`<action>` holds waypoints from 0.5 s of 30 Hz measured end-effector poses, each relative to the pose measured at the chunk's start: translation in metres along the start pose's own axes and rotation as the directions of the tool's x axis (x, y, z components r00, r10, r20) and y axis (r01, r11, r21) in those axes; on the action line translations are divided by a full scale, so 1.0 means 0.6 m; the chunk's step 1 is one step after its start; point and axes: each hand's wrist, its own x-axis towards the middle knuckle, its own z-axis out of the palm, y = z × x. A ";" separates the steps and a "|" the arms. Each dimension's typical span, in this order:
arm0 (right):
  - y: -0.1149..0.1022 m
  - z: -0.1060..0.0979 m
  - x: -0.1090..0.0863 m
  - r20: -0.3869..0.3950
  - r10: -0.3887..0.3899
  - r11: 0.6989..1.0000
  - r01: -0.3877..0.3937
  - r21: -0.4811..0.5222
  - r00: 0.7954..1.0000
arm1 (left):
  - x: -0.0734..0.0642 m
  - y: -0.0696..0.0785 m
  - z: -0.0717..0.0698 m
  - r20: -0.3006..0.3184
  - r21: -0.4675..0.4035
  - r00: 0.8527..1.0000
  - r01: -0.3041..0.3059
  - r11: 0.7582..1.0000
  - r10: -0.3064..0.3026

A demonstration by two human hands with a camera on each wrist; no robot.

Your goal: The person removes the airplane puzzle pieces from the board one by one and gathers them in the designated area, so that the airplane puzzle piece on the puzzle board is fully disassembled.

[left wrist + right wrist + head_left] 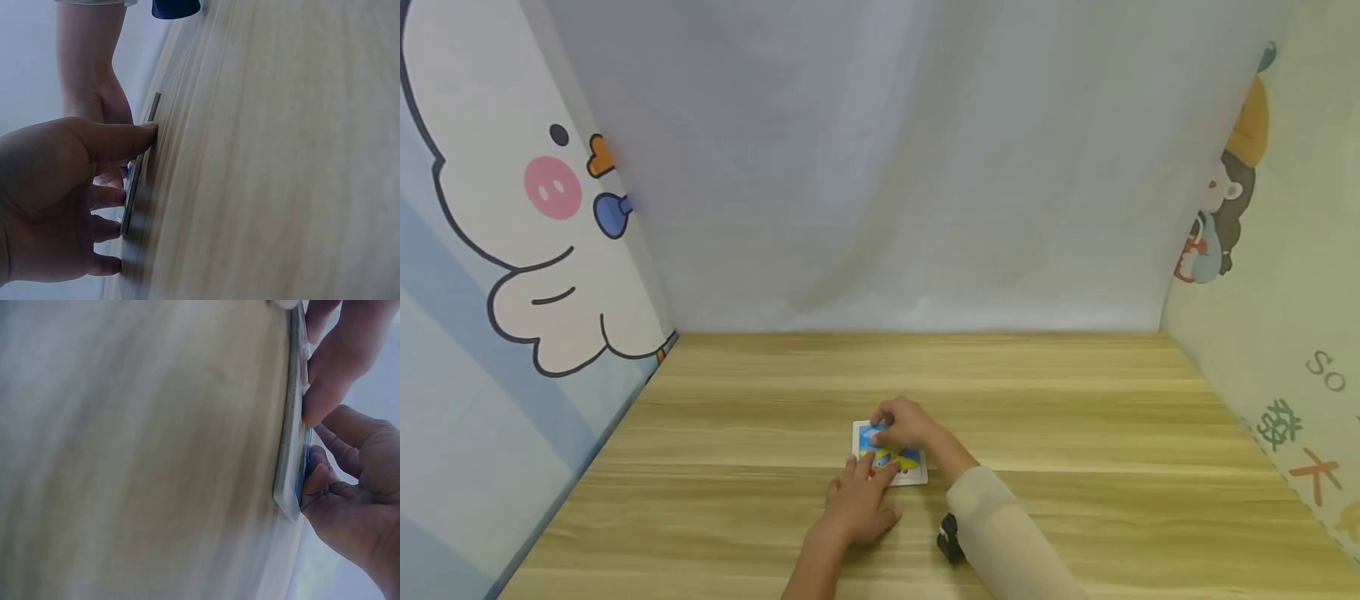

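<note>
A small, flat picture puzzle (913, 477) with a white border lies on the wooden table, its blue and yellow picture partly covered by fingers. My left hand (859, 510) rests at the near edge with fingers spread, their tips on the picture and the thumb off to the side. From the right, my right hand (906, 425) reaches over the upper part of the puzzle, thumb and forefinger pinching at its upper left. I cannot tell whether a separate piece is between those fingertips. The right wrist view shows the right hand (369, 478) at the puzzle's thin edge (287, 444).
The wood-grain table (737, 392) ends at a pale curtain (850, 208). Printed side panels stand at the left (490, 400) and right (1285, 333). A small black device (950, 537) sits beside the right sleeve (1000, 521).
</note>
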 end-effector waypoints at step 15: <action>-0.017 0.008 0.002 -0.004 0.036 0.999 -0.036 -0.014 0.999 | 0.002 -0.010 0.001 0.004 -0.014 1.000 -0.014 1.000 0.014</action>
